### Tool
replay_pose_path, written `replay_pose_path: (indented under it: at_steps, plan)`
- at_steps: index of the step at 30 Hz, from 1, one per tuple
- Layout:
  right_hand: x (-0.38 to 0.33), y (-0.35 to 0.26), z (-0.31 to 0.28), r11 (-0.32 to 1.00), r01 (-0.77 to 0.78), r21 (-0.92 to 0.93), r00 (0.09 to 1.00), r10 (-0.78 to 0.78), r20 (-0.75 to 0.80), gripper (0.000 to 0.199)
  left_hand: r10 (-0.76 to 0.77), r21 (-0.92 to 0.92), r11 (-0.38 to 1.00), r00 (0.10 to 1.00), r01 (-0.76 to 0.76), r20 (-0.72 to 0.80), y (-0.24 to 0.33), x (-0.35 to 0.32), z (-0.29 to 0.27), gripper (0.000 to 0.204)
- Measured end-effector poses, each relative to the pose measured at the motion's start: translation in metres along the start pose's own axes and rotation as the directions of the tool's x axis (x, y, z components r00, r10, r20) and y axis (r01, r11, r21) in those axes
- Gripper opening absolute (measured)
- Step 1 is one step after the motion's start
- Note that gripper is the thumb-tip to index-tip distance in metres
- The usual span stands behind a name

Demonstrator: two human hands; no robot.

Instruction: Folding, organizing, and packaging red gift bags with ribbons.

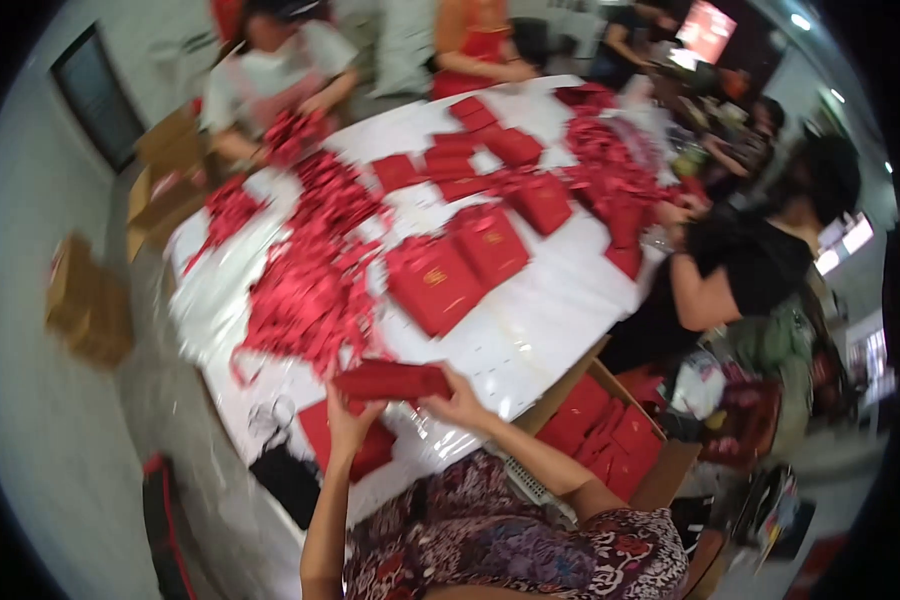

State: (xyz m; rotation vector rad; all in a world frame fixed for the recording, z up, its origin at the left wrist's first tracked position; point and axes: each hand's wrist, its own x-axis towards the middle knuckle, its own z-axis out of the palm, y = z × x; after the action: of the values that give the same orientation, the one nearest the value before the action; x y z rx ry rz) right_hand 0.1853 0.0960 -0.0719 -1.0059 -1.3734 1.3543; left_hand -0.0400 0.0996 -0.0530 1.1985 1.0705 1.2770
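Between my two hands, above the near edge of the white table, a dark red gift bag is held sideways. My left hand grips its left end, with the thumb and fingers on either side. My right hand holds the right end. Below my left hand another red bag lies on the table. Beyond my hands stand upright red bags with gold prints. A large heap of red ribbons lies just past my left hand.
An open carton of red bags stands by my right elbow. A black cloth item lies left of my left forearm. On the right, a co-worker in black handles red pieces. Another person works across the table.
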Motion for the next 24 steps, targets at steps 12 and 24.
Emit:
replay_pose_path:
  at_steps: [12,24]
  plan:
    - [-0.043,0.064,-0.042,0.999,0.016,-0.047,0.999,-0.018,-0.035,0.095,0.013,0.076,0.997,0.975,-0.03,0.222,-0.07,-0.002,0.04,0.094]
    - [-0.04,0.05,-0.029,0.933,0.109,-0.343,0.993,-0.115,0.004,0.089,0.209,0.503,0.786,0.921,-0.358,0.328,-0.018,0.005,0.022,0.131]
